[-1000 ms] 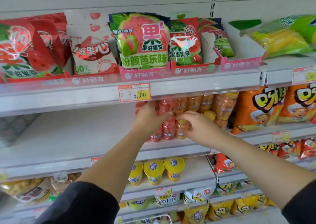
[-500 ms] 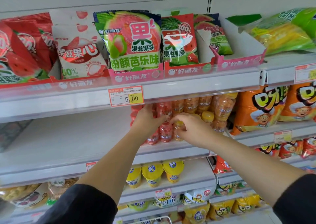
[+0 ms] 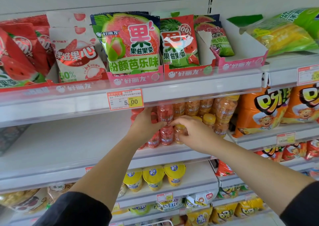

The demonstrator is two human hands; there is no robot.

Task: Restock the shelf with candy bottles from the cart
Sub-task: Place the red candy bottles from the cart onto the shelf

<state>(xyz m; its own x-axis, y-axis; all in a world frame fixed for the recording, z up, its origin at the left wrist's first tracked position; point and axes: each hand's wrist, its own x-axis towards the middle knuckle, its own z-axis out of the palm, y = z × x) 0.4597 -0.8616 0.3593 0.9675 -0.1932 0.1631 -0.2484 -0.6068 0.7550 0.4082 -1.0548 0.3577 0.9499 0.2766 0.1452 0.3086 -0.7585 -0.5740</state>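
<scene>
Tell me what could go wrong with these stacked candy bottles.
1. The upper red candy bottle, gripped by the left hand, appears to stand on a lower bottle. If it is released off-centre, it may topple.
2. The yellow-lidded bottle held by the right hand sits near the shelf edge. A nudge could push it off.

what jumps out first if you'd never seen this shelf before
Two bare hands meet on the middle shelf: the left hand grips a red bottle stacked on others, and the right hand curls round an orange bottle beside it. Above them a big pink-and-green guava bag stands over a 5.00 price tag. Orange snack bags fill the right.
</scene>
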